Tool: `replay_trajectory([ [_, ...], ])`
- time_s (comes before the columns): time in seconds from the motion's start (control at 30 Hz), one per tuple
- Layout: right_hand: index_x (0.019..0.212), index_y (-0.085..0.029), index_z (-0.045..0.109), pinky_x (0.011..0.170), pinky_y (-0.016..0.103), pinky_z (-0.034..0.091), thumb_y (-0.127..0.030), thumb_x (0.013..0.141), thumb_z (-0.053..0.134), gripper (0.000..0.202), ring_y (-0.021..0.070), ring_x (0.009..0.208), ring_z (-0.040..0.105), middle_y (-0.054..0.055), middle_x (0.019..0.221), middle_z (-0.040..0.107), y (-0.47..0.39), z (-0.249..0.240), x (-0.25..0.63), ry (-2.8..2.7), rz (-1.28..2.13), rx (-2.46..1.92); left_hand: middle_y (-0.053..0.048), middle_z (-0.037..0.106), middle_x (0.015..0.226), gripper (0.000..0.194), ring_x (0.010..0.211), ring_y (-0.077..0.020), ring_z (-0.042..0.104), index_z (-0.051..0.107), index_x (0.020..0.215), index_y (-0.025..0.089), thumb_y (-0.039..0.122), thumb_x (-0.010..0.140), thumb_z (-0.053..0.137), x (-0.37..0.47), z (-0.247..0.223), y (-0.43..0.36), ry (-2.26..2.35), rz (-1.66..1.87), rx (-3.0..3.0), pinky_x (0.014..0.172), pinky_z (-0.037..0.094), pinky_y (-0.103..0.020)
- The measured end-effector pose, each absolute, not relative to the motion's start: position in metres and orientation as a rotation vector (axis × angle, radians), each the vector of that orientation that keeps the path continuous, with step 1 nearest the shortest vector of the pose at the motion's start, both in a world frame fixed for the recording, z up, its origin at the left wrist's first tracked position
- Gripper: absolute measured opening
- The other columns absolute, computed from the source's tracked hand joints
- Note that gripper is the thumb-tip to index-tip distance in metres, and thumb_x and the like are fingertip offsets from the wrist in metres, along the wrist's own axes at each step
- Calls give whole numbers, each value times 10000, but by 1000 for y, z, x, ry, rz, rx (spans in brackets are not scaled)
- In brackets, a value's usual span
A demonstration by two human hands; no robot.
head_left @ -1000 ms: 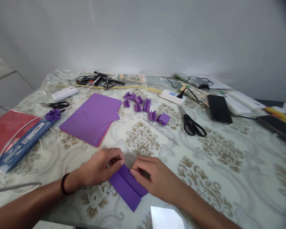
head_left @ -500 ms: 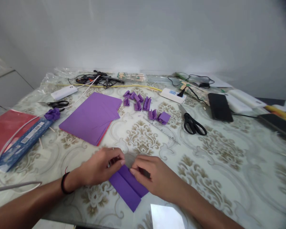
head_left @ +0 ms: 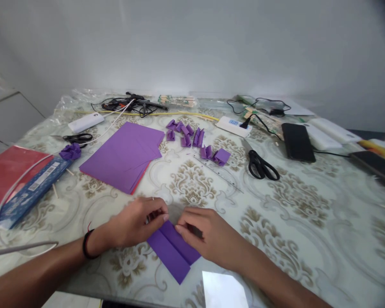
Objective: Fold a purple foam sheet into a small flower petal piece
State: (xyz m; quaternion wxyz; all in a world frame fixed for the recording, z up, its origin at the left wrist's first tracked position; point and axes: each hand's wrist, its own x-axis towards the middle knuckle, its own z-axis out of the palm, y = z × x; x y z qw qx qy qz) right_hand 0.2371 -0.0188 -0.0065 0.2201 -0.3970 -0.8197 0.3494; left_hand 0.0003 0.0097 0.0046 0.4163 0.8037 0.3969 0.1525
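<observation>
A creased piece of purple paper (head_left: pixel 175 252) lies at a slant near the table's front edge, with a fold line running along its length. At its upper left end my left hand (head_left: pixel 141 222) pinches the paper between thumb and fingers. My right hand (head_left: pixel 208 235) grips the upper right edge with thumb and fingertips close together. Beyond my hands, several small folded purple pieces (head_left: pixel 198 137) form a loose cluster. A stack of purple sheets (head_left: pixel 122 154), with a red edge showing beneath, rests to the left.
Black-handled scissors (head_left: pixel 261 166) and a clear ruler (head_left: pixel 218 173) lie beyond my right hand. A red packet (head_left: pixel 14 171), a blue packet (head_left: pixel 35 188) and crumpled purple paper (head_left: pixel 70 152) are at left. A power strip (head_left: pixel 233 126) and a phone (head_left: pixel 297 142) lie farther back.
</observation>
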Motion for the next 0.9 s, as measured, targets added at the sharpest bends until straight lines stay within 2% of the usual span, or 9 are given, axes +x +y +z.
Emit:
replay_trajectory([
  [0.9, 771, -182, 627, 650, 268, 423, -150, 992, 614, 223, 148, 670, 582, -15, 730, 591, -19, -7, 237, -2260, 957, -1107, -2, 647, 783, 183, 698, -137, 580, 642, 875, 170, 224, 1017, 542, -1, 3, 9, 975, 400, 2067, 668, 413, -251],
])
